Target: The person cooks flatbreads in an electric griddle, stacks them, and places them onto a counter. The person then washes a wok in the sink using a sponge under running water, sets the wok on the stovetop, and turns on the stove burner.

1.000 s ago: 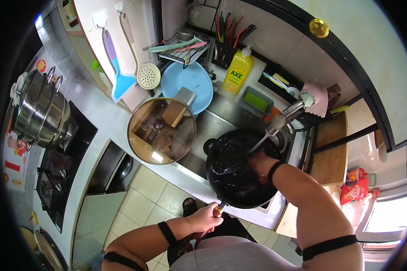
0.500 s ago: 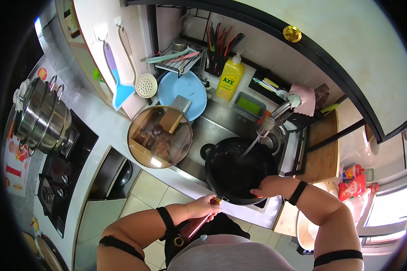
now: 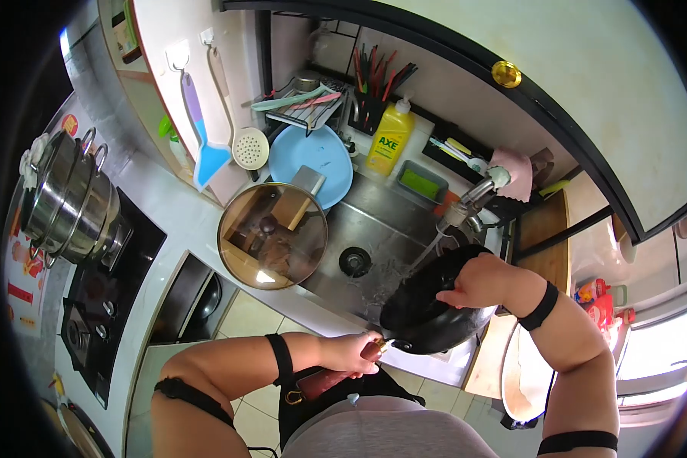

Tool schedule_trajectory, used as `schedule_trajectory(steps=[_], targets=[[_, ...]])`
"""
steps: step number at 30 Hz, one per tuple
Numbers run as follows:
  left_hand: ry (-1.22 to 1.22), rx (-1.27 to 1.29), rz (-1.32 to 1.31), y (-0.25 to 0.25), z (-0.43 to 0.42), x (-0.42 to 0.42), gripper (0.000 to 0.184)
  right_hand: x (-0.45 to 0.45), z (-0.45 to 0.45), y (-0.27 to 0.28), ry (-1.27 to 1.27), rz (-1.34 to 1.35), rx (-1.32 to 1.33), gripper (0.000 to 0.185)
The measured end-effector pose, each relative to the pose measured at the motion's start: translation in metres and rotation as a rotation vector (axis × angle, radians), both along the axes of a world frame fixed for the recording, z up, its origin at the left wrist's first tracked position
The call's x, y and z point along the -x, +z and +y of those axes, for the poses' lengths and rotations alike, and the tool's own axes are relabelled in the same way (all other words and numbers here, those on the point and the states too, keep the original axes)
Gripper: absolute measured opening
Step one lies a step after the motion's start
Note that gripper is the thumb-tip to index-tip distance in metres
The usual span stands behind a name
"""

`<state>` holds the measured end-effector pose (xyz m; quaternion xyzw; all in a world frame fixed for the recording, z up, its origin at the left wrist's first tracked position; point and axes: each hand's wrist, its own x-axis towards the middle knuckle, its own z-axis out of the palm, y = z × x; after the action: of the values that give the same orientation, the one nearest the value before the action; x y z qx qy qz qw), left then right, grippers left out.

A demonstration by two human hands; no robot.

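Note:
My left hand (image 3: 351, 353) is wrapped round the brown wooden handle (image 3: 375, 349) of a black wok. The wok (image 3: 427, 336) is tilted over the right side of the steel sink (image 3: 343, 229), its opening turned toward the basin's left. My right hand (image 3: 477, 281) reaches over the rim into the wok with its fingers curled; what they hold, if anything, is hidden. From the faucet (image 3: 459, 210) a stream of water runs down beside the wok, and water splashes on the basin floor near the drain (image 3: 355, 262).
A glass lid (image 3: 237, 237) lies left of the basin, before a blue cutting board (image 3: 313, 156). Behind the sink stand a yellow detergent bottle (image 3: 390, 141) and a tray with a green sponge (image 3: 420, 183). Stacked steamer pots (image 3: 72, 195) are on the stove at left.
The wok has gone from lying nearly flat in the sink to tilted and farther right, baring the drain. My right hand has moved from the near rim up into the wok.

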<state>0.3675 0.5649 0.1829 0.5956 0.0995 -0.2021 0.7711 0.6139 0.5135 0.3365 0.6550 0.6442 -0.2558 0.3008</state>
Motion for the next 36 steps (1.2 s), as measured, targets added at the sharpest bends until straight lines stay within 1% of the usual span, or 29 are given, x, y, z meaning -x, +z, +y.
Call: schedule_trajectory(steps=[2,4,6,8,11,12,14,15,17,19,20,22,27,29,30,32,33,34,35,36], targets=[[-0.152,-0.161,0.032,0.010,0.008,0.000,0.063,-0.001,0.008,0.001,-0.029,0.019,-0.015,0.054],[-0.181,-0.157,0.045,0.017,0.012,-0.001,0.062,0.001,0.015,0.003,-0.020,0.009,0.001,0.053],[-0.265,-0.099,0.075,0.015,0.013,-0.004,0.059,0.002,0.021,0.004,-0.018,-0.002,0.017,0.053],[-0.258,-0.064,0.072,0.011,0.012,-0.003,0.056,0.003,0.028,0.003,0.001,0.002,0.011,0.052],[-0.204,0.138,0.078,0.004,0.010,-0.003,0.059,0.004,0.041,0.005,0.037,0.016,-0.041,0.051],[-0.210,0.138,0.077,0.000,0.007,-0.002,0.059,0.004,0.044,0.004,0.032,0.013,-0.040,0.051],[-0.167,0.294,0.085,-0.003,0.004,-0.004,0.062,0.005,0.050,0.002,0.105,-0.063,-0.062,0.052],[-0.179,0.304,0.087,-0.004,0.004,-0.005,0.063,0.007,0.053,0.002,0.101,-0.063,-0.061,0.052],[-0.195,0.328,0.100,-0.001,0.003,-0.006,0.062,0.009,0.056,0.005,0.096,-0.110,0.025,0.063],[-0.240,0.377,0.115,0.002,0.003,-0.007,0.061,0.007,0.054,0.003,0.109,-0.108,0.039,0.060],[-0.241,0.377,0.115,-0.004,0.001,-0.007,0.061,0.006,0.053,0.001,0.128,-0.106,0.052,0.057],[-0.223,0.472,0.096,-0.021,-0.007,-0.008,0.056,0.005,0.052,-0.002,0.136,-0.116,0.068,0.058],[-0.236,0.460,0.078,-0.020,-0.008,-0.011,0.056,0.001,0.047,-0.003,0.149,-0.130,0.070,0.059],[-0.245,0.435,0.067,-0.017,-0.009,-0.011,0.055,0.001,0.042,0.005,0.140,-0.099,0.062,0.055],[-0.207,0.410,0.069,-0.010,-0.007,-0.010,0.055,-0.001,0.037,0.007,0.135,-0.094,0.061,0.055],[-0.171,0.379,0.078,-0.007,-0.007,-0.007,0.054,-0.006,0.026,0.010,0.107,-0.023,-0.034,0.050],[-0.108,0.481,0.105,-0.009,-0.007,-0.005,0.052,-0.009,0.019,0.008,0.103,-0.018,-0.040,0.050],[-0.043,0.581,0.132,-0.009,-0.007,-0.003,0.051,-0.012,0.008,0.005,0.113,0.000,-0.108,0.048],[0.012,0.629,0.191,-0.006,-0.006,0.000,0.047,-0.014,-0.003,0.000,0.121,0.017,-0.175,0.046],[0.095,0.722,0.268,-0.008,-0.005,0.003,0.044,-0.015,-0.014,-0.008,0.114,0.023,-0.182,0.046]])
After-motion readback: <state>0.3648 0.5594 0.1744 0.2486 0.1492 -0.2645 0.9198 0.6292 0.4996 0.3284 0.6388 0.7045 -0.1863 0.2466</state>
